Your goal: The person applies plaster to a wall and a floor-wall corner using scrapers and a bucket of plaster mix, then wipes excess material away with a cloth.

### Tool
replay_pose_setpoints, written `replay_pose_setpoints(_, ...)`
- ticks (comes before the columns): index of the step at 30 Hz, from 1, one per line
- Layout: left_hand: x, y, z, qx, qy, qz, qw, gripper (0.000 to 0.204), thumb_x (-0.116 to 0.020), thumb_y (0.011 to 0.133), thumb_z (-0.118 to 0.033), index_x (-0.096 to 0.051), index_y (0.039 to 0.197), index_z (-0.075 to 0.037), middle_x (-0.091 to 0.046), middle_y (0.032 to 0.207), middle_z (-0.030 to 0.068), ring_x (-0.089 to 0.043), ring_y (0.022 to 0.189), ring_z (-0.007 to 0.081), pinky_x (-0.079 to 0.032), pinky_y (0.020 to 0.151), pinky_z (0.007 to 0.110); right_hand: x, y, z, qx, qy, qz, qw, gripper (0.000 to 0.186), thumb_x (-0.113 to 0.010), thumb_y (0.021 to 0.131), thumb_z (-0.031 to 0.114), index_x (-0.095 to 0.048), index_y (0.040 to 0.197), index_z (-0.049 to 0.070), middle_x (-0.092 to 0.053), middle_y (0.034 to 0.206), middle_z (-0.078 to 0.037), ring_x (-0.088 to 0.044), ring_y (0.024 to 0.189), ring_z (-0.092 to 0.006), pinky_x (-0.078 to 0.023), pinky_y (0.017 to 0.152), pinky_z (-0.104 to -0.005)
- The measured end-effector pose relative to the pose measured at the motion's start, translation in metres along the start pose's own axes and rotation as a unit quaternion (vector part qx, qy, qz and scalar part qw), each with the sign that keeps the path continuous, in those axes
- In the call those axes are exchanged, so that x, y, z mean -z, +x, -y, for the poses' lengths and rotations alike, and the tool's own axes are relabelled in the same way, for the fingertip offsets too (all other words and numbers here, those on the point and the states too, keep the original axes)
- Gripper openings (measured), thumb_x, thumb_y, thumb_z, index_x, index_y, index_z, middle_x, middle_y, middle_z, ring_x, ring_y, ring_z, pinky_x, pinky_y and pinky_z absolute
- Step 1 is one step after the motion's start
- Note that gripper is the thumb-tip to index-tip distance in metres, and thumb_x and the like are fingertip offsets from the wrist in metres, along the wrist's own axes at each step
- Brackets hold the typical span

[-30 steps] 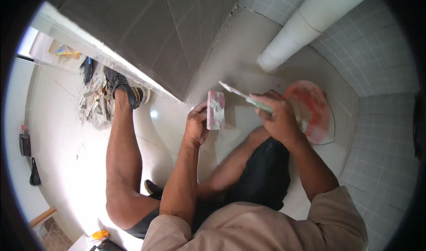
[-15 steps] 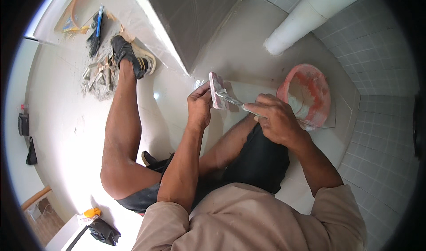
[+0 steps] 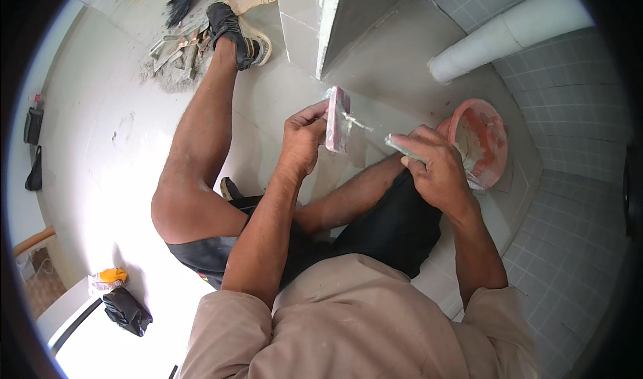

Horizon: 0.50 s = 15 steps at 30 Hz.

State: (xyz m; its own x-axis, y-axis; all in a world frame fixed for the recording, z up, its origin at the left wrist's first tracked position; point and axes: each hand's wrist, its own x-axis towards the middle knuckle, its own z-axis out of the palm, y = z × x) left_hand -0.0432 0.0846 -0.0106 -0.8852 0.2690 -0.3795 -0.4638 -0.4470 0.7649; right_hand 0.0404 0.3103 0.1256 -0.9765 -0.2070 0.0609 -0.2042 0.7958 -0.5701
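My left hand pinches a narrow, flat rectangular piece by its left edge. Pinkish at the edges, the piece is smeared with whitish paste and held on its side. In my right hand is the pale, paste-coated handle of a putty knife, fingers wrapped round it. Its thin blade is seen nearly edge-on and hard to make out; the tip appears to reach the face of the piece. Just beyond my right hand sits a red bucket, tilted, its inner wall coated with grey-white paste.
A wall end juts in ahead, and a white pipe rises at the far right beside grey tiled walls. Broken scraps and a blue-handled brush lie near my outstretched foot. A black bag is at the lower left.
The view has shifted, so the floor things appear moved. My right hand is farther from the flat piece, and the putty knife lies less across it. Both hands keep their holds.
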Motion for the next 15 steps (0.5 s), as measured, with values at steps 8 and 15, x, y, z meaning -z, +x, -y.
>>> replay_pose_setpoints(8, 0.034, -0.013, -0.020, -0.078, 0.000, -0.087, 0.993, 0.030, -0.056, 0.095, -0.002, -0.065, 0.123, 0.006, -0.071, 0.106, 0.0124, -0.069, 0.084, 0.0169, -0.058, 0.072, 0.031, 0.006, -0.015, 0.034, 0.037, 0.045, 0.116, 0.992, 0.041, -0.064, 0.080, -0.002, -0.070, 0.120, 0.005, -0.062, 0.095, -0.012, -0.061, 0.089, -0.0301, -0.048, 0.084, -0.0369)
replay_pose_setpoints(15, 0.009, -0.052, -0.033, 0.082, -0.244, 0.048, 0.965, 0.038, -0.049, 0.098, -0.002, -0.052, 0.135, 0.009, -0.069, 0.113, 0.0163, -0.071, 0.090, 0.0229, -0.060, 0.077, 0.034, -0.023, -0.015, 0.027, 0.058, 0.079, -0.089, 0.991, 0.057, -0.060, 0.084, -0.004, -0.054, 0.140, 0.003, -0.059, 0.110, -0.015, -0.059, 0.103, -0.0276, -0.046, 0.092, -0.0362)
